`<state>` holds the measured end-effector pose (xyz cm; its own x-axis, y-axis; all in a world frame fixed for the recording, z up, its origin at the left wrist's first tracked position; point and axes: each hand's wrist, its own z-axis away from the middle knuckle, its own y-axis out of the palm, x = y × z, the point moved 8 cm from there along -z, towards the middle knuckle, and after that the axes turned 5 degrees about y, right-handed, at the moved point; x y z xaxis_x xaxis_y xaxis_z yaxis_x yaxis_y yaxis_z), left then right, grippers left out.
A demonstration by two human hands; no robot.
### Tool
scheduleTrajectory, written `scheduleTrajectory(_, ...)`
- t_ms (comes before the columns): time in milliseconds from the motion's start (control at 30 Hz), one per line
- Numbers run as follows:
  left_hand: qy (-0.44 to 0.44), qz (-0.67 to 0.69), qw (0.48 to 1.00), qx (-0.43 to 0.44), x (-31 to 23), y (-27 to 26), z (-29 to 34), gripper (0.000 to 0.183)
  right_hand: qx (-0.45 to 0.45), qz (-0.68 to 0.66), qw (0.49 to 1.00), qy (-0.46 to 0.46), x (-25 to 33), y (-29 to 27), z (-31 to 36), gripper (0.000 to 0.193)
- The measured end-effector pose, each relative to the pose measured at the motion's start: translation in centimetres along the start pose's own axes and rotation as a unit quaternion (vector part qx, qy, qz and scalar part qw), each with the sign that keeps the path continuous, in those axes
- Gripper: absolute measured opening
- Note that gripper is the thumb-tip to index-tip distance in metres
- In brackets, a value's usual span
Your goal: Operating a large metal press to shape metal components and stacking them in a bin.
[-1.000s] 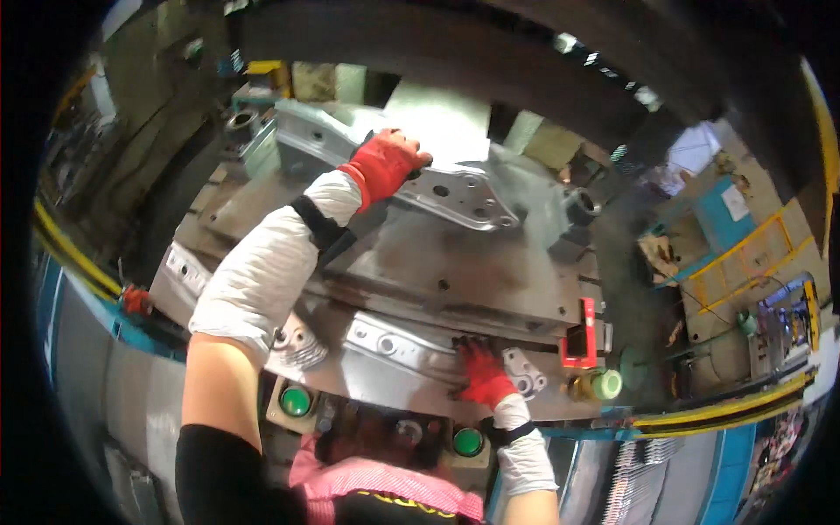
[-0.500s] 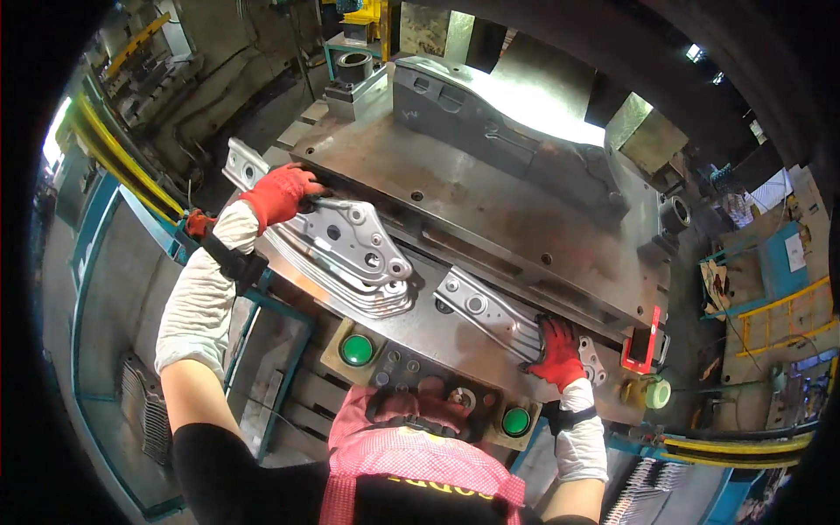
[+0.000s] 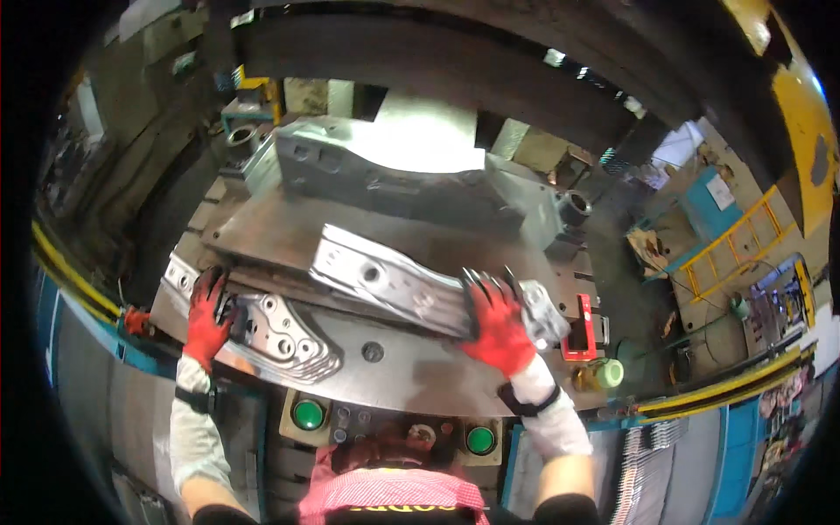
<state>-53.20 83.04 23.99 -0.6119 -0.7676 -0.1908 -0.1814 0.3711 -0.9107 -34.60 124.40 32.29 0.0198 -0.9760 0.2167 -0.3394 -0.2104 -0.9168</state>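
Observation:
My right hand [image 3: 500,325], in a red glove with dark fingertips, is closed over the right portion of a long pressed sheet-metal bracket [image 3: 389,278]. The bracket has round holes and is tilted, raised in front of the die block. To the left lies a stack of similar metal brackets [image 3: 293,354] on the front ledge of the machine. My left hand [image 3: 208,325], gloved the same way, closes over the top bracket of that stack; its fingertips are partly hidden at the metal. Some blur covers the raised bracket.
A large steel die [image 3: 385,188] stands behind the ledge. Two green push buttons [image 3: 308,415] sit on the control panel in front of me. At the right are a red metal frame [image 3: 578,331] and a pale green-capped container [image 3: 609,374]. Yellow-striped rails [image 3: 726,385] flank the ledge.
My right hand has lifted the single bracket off the ledge and moved it forward and left. My left hand remains at the stack. The whole view has shifted with my head.

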Motion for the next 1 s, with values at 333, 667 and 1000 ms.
scheduleTrajectory(333, -0.146, -0.081, 0.985, -0.040, 1.9, -3.6, 8.6, 0.064, -0.134, 0.183, 0.972, -0.056, -0.7, 5.3, -18.7, 0.102)
scheduleTrajectory(667, -0.299, 0.158, 0.941, 0.007, 11.1, 15.6, 24.8, 0.065, -0.072, 0.166, 0.984, -0.007, -0.3, 4.4, -17.5, 0.105)
scheduleTrajectory(1000, -0.344, 0.512, 0.752, 0.231, 2.0, 32.6, 28.0, 0.090, -0.304, -0.172, 0.866, 0.359, -9.7, 1.1, 18.4, 0.082)
